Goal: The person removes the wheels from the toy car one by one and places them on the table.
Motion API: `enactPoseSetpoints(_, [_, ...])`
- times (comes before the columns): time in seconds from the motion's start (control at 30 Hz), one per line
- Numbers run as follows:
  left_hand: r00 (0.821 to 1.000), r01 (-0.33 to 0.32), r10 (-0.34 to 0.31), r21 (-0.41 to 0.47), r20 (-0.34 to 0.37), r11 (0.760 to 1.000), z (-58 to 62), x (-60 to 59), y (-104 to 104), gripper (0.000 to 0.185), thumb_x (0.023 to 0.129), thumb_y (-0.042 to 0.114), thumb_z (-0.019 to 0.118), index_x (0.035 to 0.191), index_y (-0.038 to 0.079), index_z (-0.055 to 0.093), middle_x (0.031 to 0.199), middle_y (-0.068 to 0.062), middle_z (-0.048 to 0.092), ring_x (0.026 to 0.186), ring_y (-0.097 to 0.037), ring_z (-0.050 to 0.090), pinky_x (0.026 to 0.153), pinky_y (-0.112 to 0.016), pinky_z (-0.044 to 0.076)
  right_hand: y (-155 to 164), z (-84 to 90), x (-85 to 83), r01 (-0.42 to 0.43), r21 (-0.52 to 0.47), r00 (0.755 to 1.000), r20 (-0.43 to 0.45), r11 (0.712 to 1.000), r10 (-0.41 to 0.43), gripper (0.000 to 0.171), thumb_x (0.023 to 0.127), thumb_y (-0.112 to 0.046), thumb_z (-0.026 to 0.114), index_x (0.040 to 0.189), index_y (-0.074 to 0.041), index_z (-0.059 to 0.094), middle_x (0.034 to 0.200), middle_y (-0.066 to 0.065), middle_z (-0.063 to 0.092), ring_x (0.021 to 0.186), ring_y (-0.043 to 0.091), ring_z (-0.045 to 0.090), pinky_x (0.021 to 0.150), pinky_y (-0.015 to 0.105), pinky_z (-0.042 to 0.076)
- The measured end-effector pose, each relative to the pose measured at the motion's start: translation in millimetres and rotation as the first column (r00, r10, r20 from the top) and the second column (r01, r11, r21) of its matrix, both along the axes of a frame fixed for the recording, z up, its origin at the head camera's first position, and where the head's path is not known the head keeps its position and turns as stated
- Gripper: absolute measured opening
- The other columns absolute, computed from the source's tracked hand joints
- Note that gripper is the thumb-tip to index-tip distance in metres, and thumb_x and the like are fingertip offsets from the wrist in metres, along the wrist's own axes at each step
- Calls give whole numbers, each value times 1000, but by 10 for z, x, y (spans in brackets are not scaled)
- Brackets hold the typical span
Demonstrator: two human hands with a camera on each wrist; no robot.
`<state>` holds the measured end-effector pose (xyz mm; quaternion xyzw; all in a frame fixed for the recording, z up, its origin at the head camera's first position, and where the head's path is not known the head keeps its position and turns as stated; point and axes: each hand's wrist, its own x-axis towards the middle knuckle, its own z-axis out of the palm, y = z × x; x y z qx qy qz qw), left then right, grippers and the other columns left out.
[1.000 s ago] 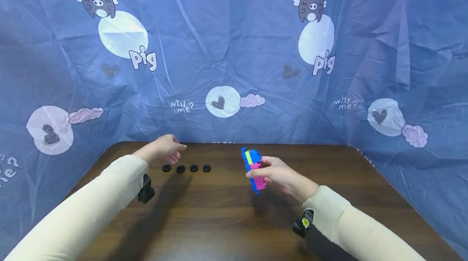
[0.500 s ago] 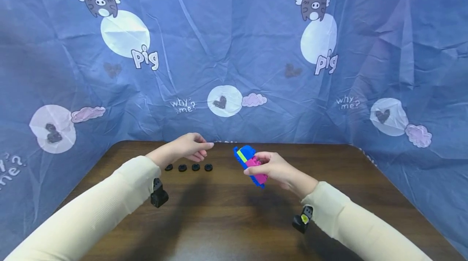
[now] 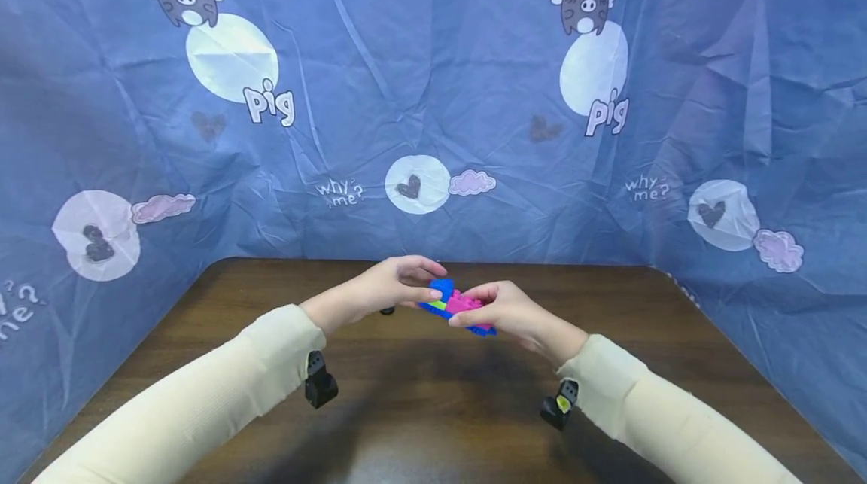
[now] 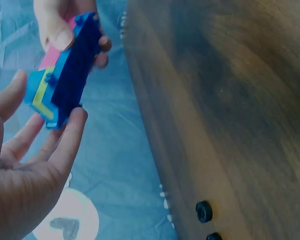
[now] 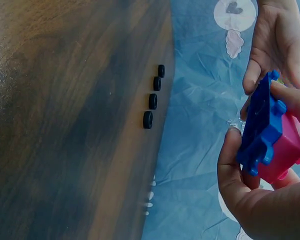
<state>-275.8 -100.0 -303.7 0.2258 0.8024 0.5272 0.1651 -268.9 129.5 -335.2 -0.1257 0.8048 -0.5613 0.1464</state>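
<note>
The only readable writing stands on the blue printed cloth hung behind and beside the table. The word "pig" sits in white letters at about ten o'clock in the head view, at the lower right of a pale circle under a cartoon pig. A second "pig" stands at about two o'clock, under the other cartoon pig. "why me?" is printed in small white script just left of centre, and again at about three o'clock. At the left edge, about eight o'clock, a cut-off "me" with question marks shows. No other lettering can be read.
</note>
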Motion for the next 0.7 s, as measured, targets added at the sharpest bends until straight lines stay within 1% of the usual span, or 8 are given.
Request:
enactPoseSetpoints(0.1, [998,-18,15,-49,-69,999,-59,4,42,39,90,17,70,126,4,59,121,-15,65,104,-20,65,90,-36,56,12,-29,-22,-11,-39,1000,2,999,12,46,77,-21,82,113,3,67,93,7,69,78,18,63,71,29,57])
enactPoseSetpoints(0.17, [994,-43,36,-62,-102,997,-97,4,52,37,89,16,71,123,4,61,116,-13,68,106,-21,65,90,-36,55,23,-48,-41,-26,-93,999,39,995,30,48,79,-21,80,117,4,64,96,8,69,81,18,63,74,33,59])
enactPoseSetpoints(0.23, [988,-82,71,-75,-134,994,-139,5,45,36,88,18,73,120,6,63,112,-11,69,107,-22,65,91,-37,54,35,-60,-61,-43,-151,995,86,988,57,49,85,-22,74,123,5,60,102,10,67,85,19,64,75,38,60])
enactPoseSetpoints(0.3, [984,-115,105,-67,-146,991,-185,3,26,36,87,17,73,120,5,63,111,-11,69,107,-23,65,92,-38,54,42,-68,-84,-47,-202,988,134,978,75,49,90,-22,68,128,5,56,106,12,66,89,20,64,76,40,60])
enactPoseSetpoints(0.4, [976,-166,158,-46,-147,985,-255,2,1,37,87,15,74,120,3,63,110,-13,69,106,-23,65,92,-37,54,51,-70,-119,-47,-237,983,162,970,87,47,94,-19,62,132,6,52,109,13,65,88,20,66,74,36,61])
enactPoseSetpoints(0.5, [969,-192,188,-13,-161,981,-319,-11,-14,37,86,12,74,120,1,63,107,-15,70,103,-24,67,89,-36,54,48,-71,-153,-33,-245,983,168,969,76,45,93,-15,63,132,5,53,108,12,65,87,19,66,73,32,60])
enactPoseSetpoints(0.6, [962,-211,209,8,-175,977,-372,-28,-8,37,85,11,75,119,2,64,105,-14,70,100,-23,68,87,-35,54,33,-79,-176,-13,-250,982,181,968,60,44,92,-13,64,131,5,55,110,11,65,89,19,65,72,30,59])
enactPoseSetpoints(0.7, [956,-234,231,5,-178,972,-418,-33,2,36,84,11,76,118,4,65,103,-11,70,99,-22,68,87,-35,55,17,-97,-191,-5,-245,982,182,970,51,43,91,-11,64,130,5,55,113,13,64,92,21,63,71,30,59])
